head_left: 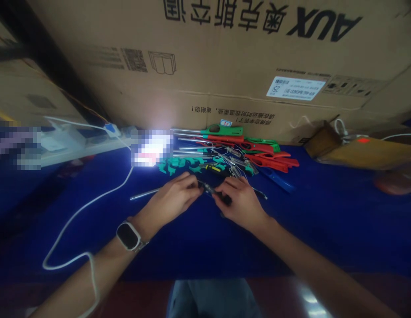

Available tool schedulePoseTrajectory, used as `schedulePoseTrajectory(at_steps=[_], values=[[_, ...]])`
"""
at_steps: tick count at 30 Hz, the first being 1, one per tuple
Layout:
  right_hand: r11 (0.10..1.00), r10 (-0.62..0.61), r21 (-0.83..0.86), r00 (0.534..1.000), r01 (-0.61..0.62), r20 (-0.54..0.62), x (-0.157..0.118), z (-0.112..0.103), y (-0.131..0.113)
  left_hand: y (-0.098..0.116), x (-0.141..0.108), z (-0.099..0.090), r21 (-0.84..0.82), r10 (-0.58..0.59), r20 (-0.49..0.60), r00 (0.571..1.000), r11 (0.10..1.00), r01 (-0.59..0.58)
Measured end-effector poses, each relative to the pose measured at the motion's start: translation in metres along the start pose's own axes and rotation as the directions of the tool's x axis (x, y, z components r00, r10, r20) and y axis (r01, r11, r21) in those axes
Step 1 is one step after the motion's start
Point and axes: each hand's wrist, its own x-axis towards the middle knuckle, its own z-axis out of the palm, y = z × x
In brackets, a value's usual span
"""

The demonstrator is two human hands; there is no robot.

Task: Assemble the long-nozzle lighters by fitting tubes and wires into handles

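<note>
Carton [208, 81] in head view, lettering inverted, contents hidden, behind the heap of lighter parts [219, 139]. Left hand [179, 193] and right hand [241, 201] near each other, fingertips pinched around a small dark part [208, 189], over blue cloth [195, 249].

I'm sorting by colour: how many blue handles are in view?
1: a blue handle, beyond and right of the right hand, near the red handles; others may be hidden.
</note>
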Motion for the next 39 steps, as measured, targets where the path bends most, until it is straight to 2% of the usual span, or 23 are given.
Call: schedulePoseTrajectory(at_steps=[6,14,18,23,27,29,31,34,39], values=[[0.997,0.079,0.010,0.996,-0.080,0.041,0.003,0.002,0.000,0.000,0.000,-0.001,-0.010,0.011,-0.016,1.000,1.000,-0.011],[0.993,-0.013,-0.115,0.999,0.009,-0.036,0.003,-0.004,-0.001,0.002,0.001,-0.002,0.006,-0.007,0.005,1.000,1.000,0.007],[0.983,-0.031,-0.182,0.999,0.033,0.012,0.002,-0.007,-0.002,0.003,0.002,-0.003,0.029,-0.013,0.015,1.000,1.000,0.012],[0.997,-0.079,-0.009,0.988,0.081,0.136,0.000,-0.005,-0.004,0.004,0.002,-0.002,0.032,-0.014,0.014,1.000,0.999,0.014],[0.987,0.013,0.159,0.996,-0.027,0.090,-0.001,-0.003,0.002,0.002,0.001,-0.001,0.031,-0.019,0.008,1.000,0.999,0.018],[0.976,0.076,0.198,0.994,-0.090,0.077,-0.002,-0.001,0.006,0.002,0.001,0.000,0.026,-0.022,0.002,1.000,0.999,0.022],[0.975,0.082,0.201,0.994,-0.095,0.070,-0.002,0.000,0.009,0.002,0.001,0.000,0.024,-0.022,-0.001,1.000,0.999,0.022],[0.989,0.022,0.145,0.999,-0.028,0.043,-0.003,0.003,0.011,0.002,0.001,0.000,0.031,-0.019,0.006,1.000,0.999,0.019],[0.993,-0.066,-0.092,0.996,0.071,0.054,-0.005,-0.001,0.004,0.003,0.000,-0.001,0.062,-0.032,0.023,0.999,0.998,0.031]])
